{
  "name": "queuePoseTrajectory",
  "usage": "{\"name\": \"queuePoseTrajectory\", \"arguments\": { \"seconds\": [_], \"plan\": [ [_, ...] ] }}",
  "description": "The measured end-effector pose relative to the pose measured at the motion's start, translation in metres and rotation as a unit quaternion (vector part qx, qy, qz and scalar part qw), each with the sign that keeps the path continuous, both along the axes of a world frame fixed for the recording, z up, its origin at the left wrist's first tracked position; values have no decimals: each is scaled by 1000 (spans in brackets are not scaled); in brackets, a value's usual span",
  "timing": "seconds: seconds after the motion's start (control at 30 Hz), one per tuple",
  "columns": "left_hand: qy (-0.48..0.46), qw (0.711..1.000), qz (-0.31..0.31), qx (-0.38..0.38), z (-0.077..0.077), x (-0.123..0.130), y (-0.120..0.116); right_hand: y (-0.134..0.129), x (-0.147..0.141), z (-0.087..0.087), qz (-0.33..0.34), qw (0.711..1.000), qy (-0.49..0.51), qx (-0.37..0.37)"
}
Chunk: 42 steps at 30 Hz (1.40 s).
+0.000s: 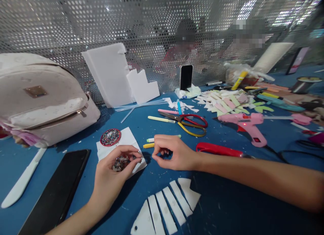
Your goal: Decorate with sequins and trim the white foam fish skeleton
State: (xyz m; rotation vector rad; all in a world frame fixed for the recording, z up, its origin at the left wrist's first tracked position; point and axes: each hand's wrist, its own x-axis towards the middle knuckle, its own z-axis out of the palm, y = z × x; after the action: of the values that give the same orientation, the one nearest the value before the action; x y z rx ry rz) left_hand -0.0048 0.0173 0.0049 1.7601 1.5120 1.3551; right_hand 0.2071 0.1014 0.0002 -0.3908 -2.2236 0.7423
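Note:
My left hand (pixel 111 171) is curled over a white paper piece (pixel 101 149), its thumb and index fingertips pressed together. A clump of dark, glittery multicoloured bits (pixel 121 163) shows inside the curl; whether the palm holds it or it lies behind, I cannot tell. A red round dish (pixel 110 137) full of multicoloured bits sits on the paper just beyond. To the right, my right hand (pixel 174 152) has thumb and index finger nearly meeting in a pinch, its content too small to make out. Nearest me lies a white fish shape (pixel 165 208) cut into strips.
Scissors (pixel 186 122), several markers (pixel 161 119), a red-handled tool (pixel 220 149) and a pink glue gun (pixel 243 122) lie beyond my hands. A backpack (pixel 50 100), black phone (pixel 55 191) and white knife (pixel 22 182) are leftward. Foam scraps (pixel 227 101) pile at back.

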Motion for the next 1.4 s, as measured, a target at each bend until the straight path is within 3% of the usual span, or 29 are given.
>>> {"name": "queuePoseTrajectory", "arguments": {
  "seconds": [0.37,1.4],
  "plan": [
    [11,1000,-12,10,-2,-1,0,1,-1,1,27,998,-14,46],
    [12,1000,-14,14,0,-3,-1,-1,1,-1,-11,1000,1,27]
  ]
}}
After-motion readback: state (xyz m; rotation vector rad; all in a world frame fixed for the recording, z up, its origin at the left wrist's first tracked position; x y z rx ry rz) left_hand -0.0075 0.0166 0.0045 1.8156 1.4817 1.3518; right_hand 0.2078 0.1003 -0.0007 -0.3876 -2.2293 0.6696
